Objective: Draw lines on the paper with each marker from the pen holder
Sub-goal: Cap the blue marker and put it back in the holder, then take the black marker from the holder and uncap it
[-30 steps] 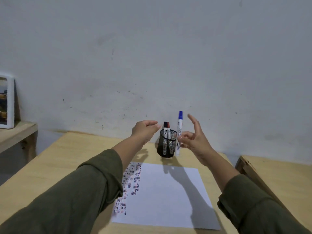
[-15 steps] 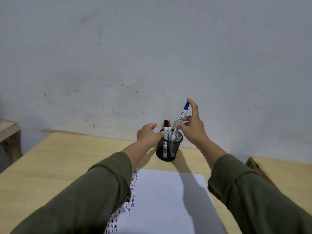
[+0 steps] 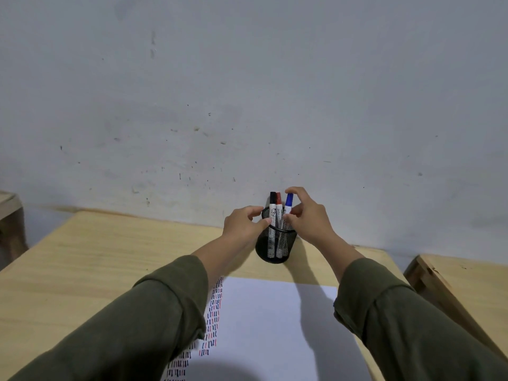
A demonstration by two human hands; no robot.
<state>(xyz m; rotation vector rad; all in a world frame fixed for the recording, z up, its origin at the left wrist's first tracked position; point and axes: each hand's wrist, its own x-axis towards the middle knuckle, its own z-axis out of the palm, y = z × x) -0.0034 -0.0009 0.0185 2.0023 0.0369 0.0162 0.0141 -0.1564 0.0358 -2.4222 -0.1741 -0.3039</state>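
Note:
A black mesh pen holder stands on the wooden table near the wall. In it stand a black-capped marker, a red-capped marker and a blue-capped marker. My left hand grips the holder's rim from the left. My right hand pinches the blue marker, index finger over its cap and thumb on its barrel. A white paper lies in front of the holder, with columns of short red, blue and black lines down its left edge.
A grey wall rises right behind the table. A second wooden table stands close on the right, with a narrow gap between. The corner of a wooden shelf shows at the far left.
My right hand has lowered the blue marker from the air into the holder beside the other two. My left hand has closed on the holder's rim. The camera has tilted down.

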